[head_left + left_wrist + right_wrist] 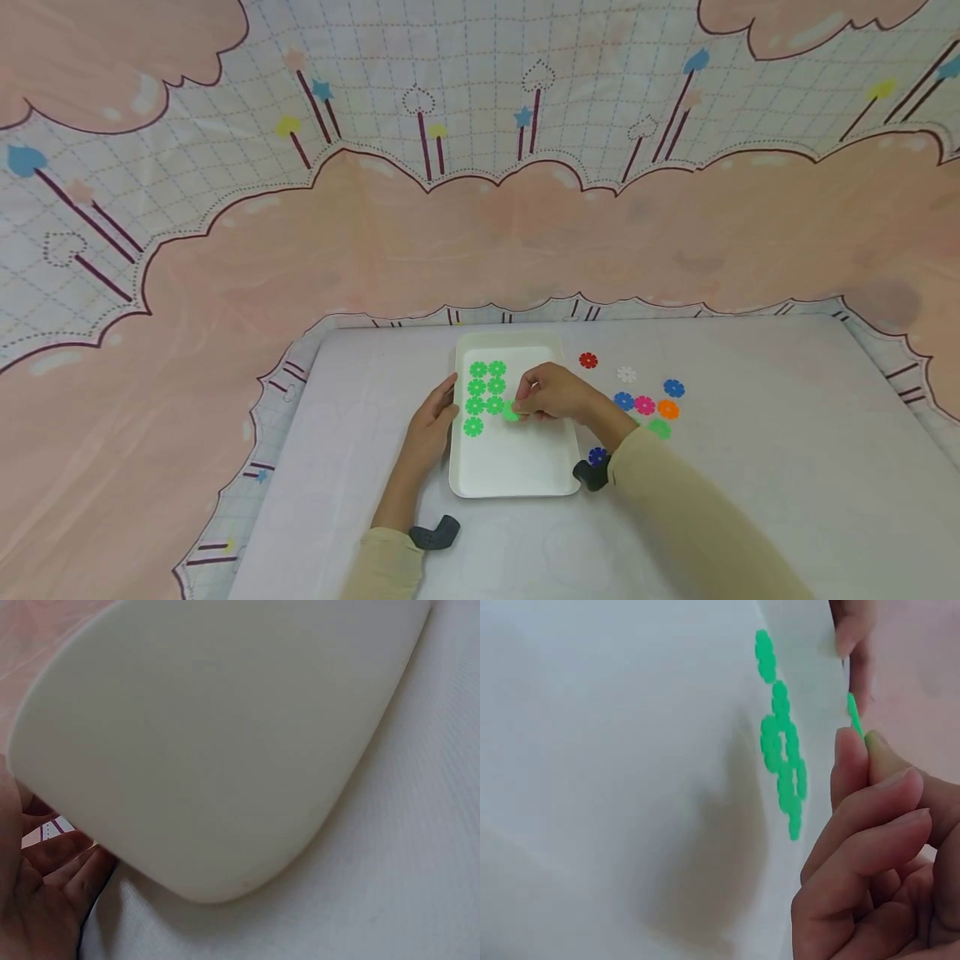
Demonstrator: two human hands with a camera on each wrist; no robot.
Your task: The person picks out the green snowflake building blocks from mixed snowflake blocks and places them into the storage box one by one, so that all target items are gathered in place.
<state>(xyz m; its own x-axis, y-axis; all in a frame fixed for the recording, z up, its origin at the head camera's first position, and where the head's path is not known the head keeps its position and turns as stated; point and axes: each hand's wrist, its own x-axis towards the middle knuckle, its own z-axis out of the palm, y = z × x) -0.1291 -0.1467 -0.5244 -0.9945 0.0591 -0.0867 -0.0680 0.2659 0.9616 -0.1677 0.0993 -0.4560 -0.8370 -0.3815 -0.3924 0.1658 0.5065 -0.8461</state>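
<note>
A white tray lies on the table with several green flower-shaped discs set in two columns on its left side. My left hand holds the tray's left edge; its fingers show beside the rim in the left wrist view. Over the tray, my right hand pinches one more green flower-shaped disc between thumb and index finger. In the right wrist view that disc is seen edge-on, its lower end hidden by the fingertips.
Right of the tray lie loose flower-shaped discs: a red one, a white one, a pink one, an orange one, a green one and several blue ones. A patterned cloth hangs behind the white table.
</note>
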